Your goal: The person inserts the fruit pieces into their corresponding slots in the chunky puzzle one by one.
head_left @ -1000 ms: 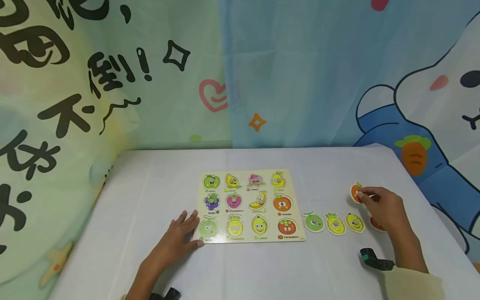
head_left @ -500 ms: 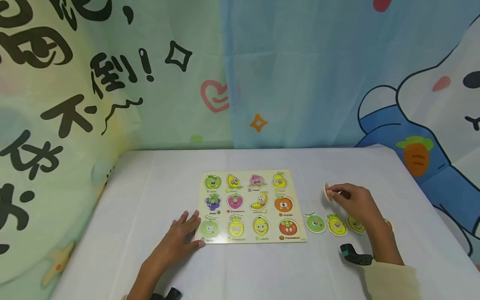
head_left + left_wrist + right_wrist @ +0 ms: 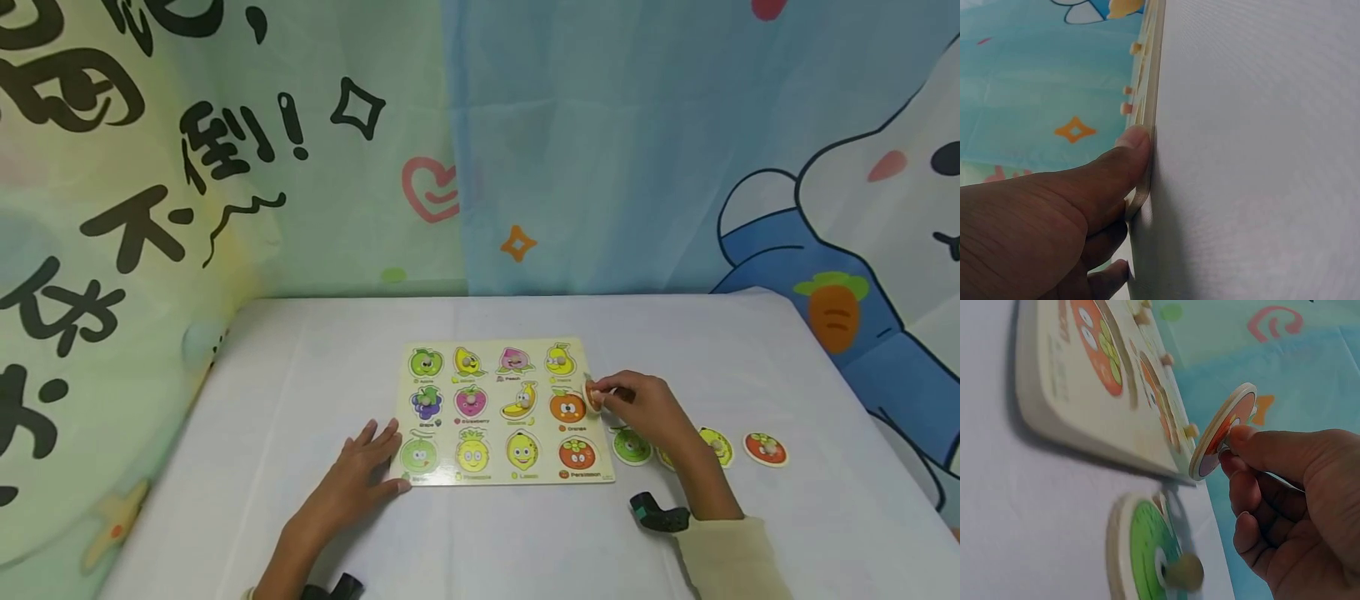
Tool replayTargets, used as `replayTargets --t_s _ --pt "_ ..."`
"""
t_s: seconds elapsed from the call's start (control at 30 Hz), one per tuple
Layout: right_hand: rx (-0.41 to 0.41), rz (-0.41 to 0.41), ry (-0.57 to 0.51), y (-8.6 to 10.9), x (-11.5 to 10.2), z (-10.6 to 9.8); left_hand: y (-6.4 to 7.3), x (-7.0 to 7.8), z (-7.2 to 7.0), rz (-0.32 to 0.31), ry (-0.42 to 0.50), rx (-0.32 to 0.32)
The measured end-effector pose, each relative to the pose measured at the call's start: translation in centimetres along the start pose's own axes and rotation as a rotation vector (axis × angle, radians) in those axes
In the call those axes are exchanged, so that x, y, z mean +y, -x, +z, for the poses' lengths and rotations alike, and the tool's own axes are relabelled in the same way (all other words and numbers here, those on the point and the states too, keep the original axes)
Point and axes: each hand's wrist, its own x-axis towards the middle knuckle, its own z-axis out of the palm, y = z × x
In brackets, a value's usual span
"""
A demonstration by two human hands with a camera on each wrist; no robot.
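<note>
A wooden fruit puzzle board (image 3: 497,454) lies flat on the table, printed with rows of smiling fruits. My left hand (image 3: 360,471) rests at its lower left corner with fingers spread; in the left wrist view the thumb (image 3: 1132,147) lies against the board's edge. Between thumb and fingertips, my right hand (image 3: 645,410) pinches an orange puzzle piece (image 3: 1229,428) by its knob. That piece is held tilted on edge, at the board's right side near the printed orange (image 3: 567,407). Below the right hand lies a green melon piece (image 3: 632,447), its wooden knob (image 3: 1185,572) pointing up.
Right of the board, a lemon piece (image 3: 717,446) and a red persimmon piece (image 3: 765,449) lie on the white tablecloth (image 3: 510,542). The right forearm mostly covers a pineapple piece. A printed curtain (image 3: 600,167) hangs behind the table.
My right hand has carried the orange piece leftward from the right of the table to the board's edge, uncovering the persimmon piece. The left hand has stayed on the board's corner.
</note>
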Motion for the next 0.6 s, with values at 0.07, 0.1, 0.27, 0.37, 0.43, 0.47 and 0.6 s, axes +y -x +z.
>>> replayTargets --t_s 0.07,0.1,0.27,0.37,0.43,0.47,0.6 --pt "-0.012 -0.002 -0.009 -0.1 -0.2 0.4 0.0 0.0 0.0 0.001 -0.002 0.001" --pt "-0.014 -0.008 -0.011 -0.2 -0.2 0.6 0.0 0.0 0.0 0.0 -0.004 0.001" --pt "-0.025 -0.035 -0.032 -0.5 -0.4 1.6 0.0 0.0 0.0 -0.005 -0.004 0.002" --pt "-0.031 -0.032 -0.029 -0.6 -0.6 2.1 0.0 0.0 0.0 -0.011 0.0 -0.002" --pt "-0.034 -0.037 -0.015 -0.6 -0.7 2.3 0.0 0.0 0.0 -0.01 0.001 -0.005" --pt "-0.033 -0.043 -0.008 -0.6 -0.8 2.4 0.0 0.0 0.0 -0.01 0.001 -0.006" --pt "-0.022 -0.074 0.014 -0.6 -1.1 2.7 0.0 -0.1 0.1 -0.004 0.003 -0.002"
